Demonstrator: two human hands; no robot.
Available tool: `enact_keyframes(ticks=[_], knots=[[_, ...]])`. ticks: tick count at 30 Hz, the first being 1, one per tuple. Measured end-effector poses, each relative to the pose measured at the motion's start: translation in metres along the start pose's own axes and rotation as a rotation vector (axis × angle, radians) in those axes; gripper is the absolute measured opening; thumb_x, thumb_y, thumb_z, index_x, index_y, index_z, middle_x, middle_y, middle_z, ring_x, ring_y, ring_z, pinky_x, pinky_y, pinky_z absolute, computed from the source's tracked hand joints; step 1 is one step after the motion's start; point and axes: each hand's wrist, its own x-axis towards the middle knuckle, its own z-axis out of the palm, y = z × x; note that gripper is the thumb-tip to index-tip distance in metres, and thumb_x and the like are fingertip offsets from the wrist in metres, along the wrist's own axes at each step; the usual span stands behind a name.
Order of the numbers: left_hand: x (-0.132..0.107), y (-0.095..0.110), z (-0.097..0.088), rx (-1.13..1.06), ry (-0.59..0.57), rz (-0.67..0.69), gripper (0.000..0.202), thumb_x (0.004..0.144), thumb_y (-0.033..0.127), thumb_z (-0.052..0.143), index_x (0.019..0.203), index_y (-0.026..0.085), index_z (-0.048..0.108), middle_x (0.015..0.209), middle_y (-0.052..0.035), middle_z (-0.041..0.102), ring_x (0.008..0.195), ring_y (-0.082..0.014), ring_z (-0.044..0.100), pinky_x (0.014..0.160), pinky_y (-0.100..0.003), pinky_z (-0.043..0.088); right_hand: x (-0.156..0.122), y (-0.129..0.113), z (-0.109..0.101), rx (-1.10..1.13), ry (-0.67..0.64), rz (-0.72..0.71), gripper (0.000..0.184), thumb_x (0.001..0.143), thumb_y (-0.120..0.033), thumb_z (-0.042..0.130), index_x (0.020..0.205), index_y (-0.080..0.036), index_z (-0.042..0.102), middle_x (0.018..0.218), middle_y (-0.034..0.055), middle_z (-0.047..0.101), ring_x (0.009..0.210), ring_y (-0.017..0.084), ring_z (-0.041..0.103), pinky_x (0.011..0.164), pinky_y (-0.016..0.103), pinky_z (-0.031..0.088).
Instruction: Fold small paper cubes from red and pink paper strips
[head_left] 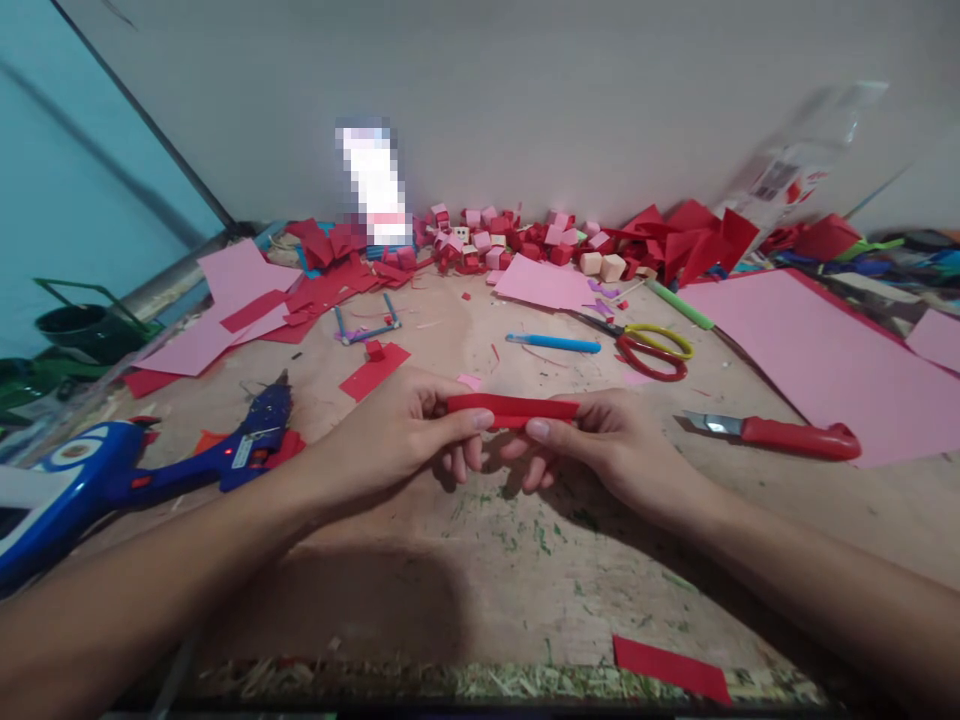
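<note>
My left hand [397, 430] and right hand [600, 445] each pinch one end of the strip [514, 407], held level just above the table [480, 580]. I judge it is being creased lengthwise, which asks for even thumb pressure. Farther back lie the knife [787, 435] and scissors [652, 350].

We see both hands meeting over the table [465, 560]. Left hand [397, 430] and right hand [600, 440] pinch a red paper strip [514, 407], held level between thumbs and fingers. Blue glue gun [255, 440] lies left; red utility knife [780, 434] right. Scissors [652, 350] and blue pen [553, 343] lie beyond, small paper cubes [510, 245] along the wall.
</note>
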Motion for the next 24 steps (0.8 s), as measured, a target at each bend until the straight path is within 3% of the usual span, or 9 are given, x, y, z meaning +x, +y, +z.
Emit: enact_keyframes(ticks=[9, 16, 24], knots=[[0.004, -0.002, -0.003, 0.008, 0.003, -0.045, 0.027, 0.095, 0.025, 0.065, 0.072, 0.012, 0.072, 0.064, -0.0037, 0.074, 0.054, -0.0113, 0.069, 0.055, -0.018, 0.056, 0.002, -0.003, -0.001, -0.082, 0.029, 0.005, 0.033, 0.088, -0.046, 0.076, 0.081, -0.014, 0.082, 0.075, 0.0101, 0.079, 0.061, 0.016, 0.072, 0.062, 0.027, 0.056], [0.002, -0.003, 0.001, 0.004, -0.002, -0.049, 0.026, 0.094, 0.03, 0.065, 0.077, 0.013, 0.074, 0.064, -0.0043, 0.073, 0.057, -0.0137, 0.07, 0.059, -0.022, 0.06, 0.004, -0.002, 0.008, -0.047, 0.095, 0.013, 0.024, 0.079, -0.038, 0.083, 0.084, -0.015, 0.08, 0.078, 0.0079, 0.079, 0.063, 0.015, 0.07, 0.058, 0.025, 0.054], [0.003, -0.002, 0.005, 0.058, -0.012, -0.058, 0.029, 0.094, 0.029, 0.063, 0.071, 0.013, 0.07, 0.057, -0.0011, 0.068, 0.048, -0.0096, 0.062, 0.048, -0.016, 0.051, 0.003, -0.003, 0.007, -0.012, 0.04, 0.022, 0.024, 0.082, -0.038, 0.079, 0.083, -0.014, 0.082, 0.079, 0.0108, 0.079, 0.064, 0.015, 0.07, 0.063, 0.028, 0.056]])
